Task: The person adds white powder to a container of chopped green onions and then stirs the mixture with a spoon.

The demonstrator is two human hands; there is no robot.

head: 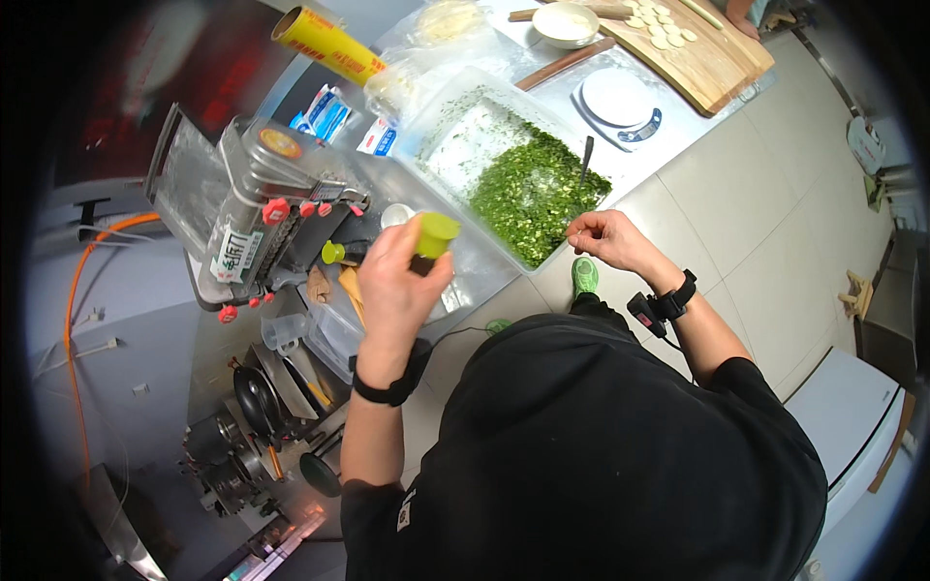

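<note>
My left hand [402, 279] grips a small dark bottle [421, 264] with a green cap [439, 229], raised over the near side of the metal worktop. To its right, a large translucent plastic tub [536, 271] holds finely chopped greens [538, 196] heaped toward one side. A dark utensil handle [586, 158] sticks up out of the greens. Beside the tub's near right rim is my right hand [614, 240], fingers curled in and the thumb against them; no object shows in it.
A metal roller machine [269, 174] with red knobs stands at left. Behind the tub are a yellow film roll [327, 45], a white kitchen scale [617, 102], a bowl [565, 25] and a wooden board [697, 54] with dough pieces. Another person's hand [741, 23] rests by the board.
</note>
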